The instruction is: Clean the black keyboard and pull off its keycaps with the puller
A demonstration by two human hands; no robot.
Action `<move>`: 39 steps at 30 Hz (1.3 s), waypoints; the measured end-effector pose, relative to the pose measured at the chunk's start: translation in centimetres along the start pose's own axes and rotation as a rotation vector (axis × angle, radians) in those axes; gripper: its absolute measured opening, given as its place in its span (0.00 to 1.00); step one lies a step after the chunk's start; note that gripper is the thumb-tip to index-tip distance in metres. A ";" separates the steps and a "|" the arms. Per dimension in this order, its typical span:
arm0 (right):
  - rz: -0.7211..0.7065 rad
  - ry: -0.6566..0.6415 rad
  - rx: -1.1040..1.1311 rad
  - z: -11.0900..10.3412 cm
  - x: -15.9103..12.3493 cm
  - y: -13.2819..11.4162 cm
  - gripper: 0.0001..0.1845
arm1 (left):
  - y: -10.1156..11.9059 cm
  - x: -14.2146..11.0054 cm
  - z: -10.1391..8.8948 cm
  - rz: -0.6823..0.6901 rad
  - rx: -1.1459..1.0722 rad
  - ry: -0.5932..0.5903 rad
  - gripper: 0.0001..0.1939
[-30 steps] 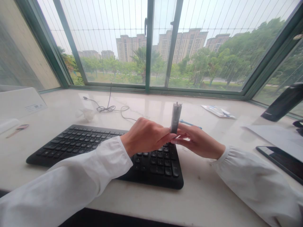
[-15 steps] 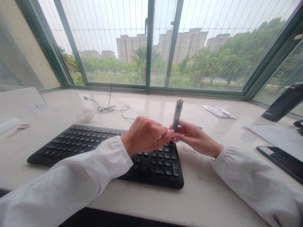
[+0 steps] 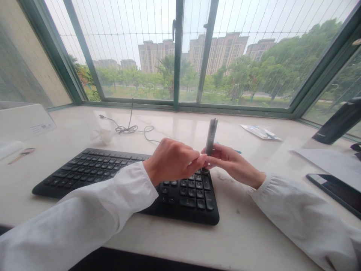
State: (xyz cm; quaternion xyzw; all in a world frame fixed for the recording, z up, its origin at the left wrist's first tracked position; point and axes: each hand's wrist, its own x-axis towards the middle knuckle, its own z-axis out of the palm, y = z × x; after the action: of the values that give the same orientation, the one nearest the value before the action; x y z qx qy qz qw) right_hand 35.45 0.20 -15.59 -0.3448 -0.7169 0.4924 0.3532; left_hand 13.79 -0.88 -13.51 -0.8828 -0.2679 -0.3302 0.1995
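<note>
Pinching one clear tube [image 3: 211, 137] upright, right hand's grip [image 3: 232, 162] closed on it, left hand's grip [image 3: 170, 161] maybe touching, over one keyboard [image 3: 180, 197]

The small tube [image 3: 211, 136] leans more to the right now than it did a second ago, and its top sits a bit higher. The right hand [image 3: 234, 162] has slid to the left and now wraps closer around the low part of the tube. The left hand [image 3: 170, 162] has pulled back a little.
</note>
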 end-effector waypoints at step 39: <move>-0.239 -0.063 -0.266 0.5 -0.9 0.6 0.13 | 0.0 0.1 0.1 -0.153 0.046 -0.255 0.24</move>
State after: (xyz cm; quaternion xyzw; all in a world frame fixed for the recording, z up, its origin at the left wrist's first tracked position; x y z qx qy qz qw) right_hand 35.60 -0.62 -16.47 -0.2852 -0.8222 0.3584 0.3379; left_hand 13.89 -0.78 -13.48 -0.8899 -0.3651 -0.2233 0.1580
